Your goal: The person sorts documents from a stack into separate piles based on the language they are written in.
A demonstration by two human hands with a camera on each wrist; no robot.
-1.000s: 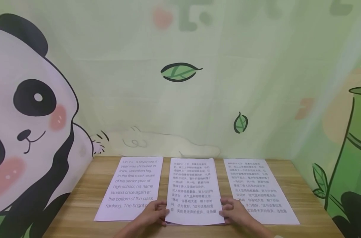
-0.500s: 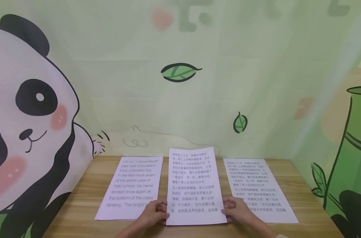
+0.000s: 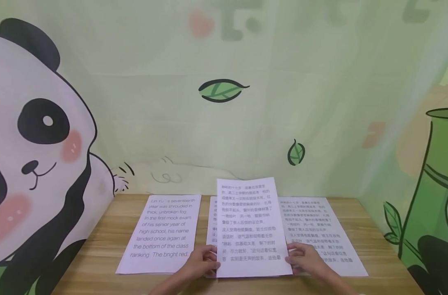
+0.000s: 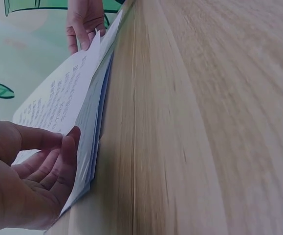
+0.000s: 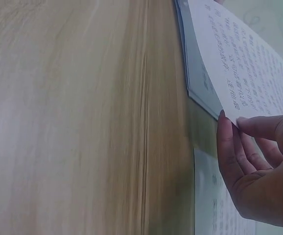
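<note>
A white sheet of paper (image 3: 251, 229) printed with Chinese text is raised above the middle of the table, tilted up at its far end. My left hand (image 3: 201, 262) pinches its lower left edge between thumb and fingers, as the left wrist view shows. On the other side my right hand (image 3: 305, 258) pinches the lower right corner, seen closely in the right wrist view. Beneath the raised sheet lies a stack of papers (image 5: 200, 81), its left strip of text showing in the head view. The raised sheet hides most of that stack.
At the left of the wooden table (image 3: 94, 246) lies a sheet with English text (image 3: 161, 233). Another sheet with Chinese text (image 3: 330, 241) lies at the right, partly behind my right hand. A cloth backdrop (image 3: 164, 119) with a panda print hangs behind the table.
The top sheet has risen off the stack in the middle, its far end lifting first. Both hands have then shifted to the right with it, uncovering the left side of the stack.
</note>
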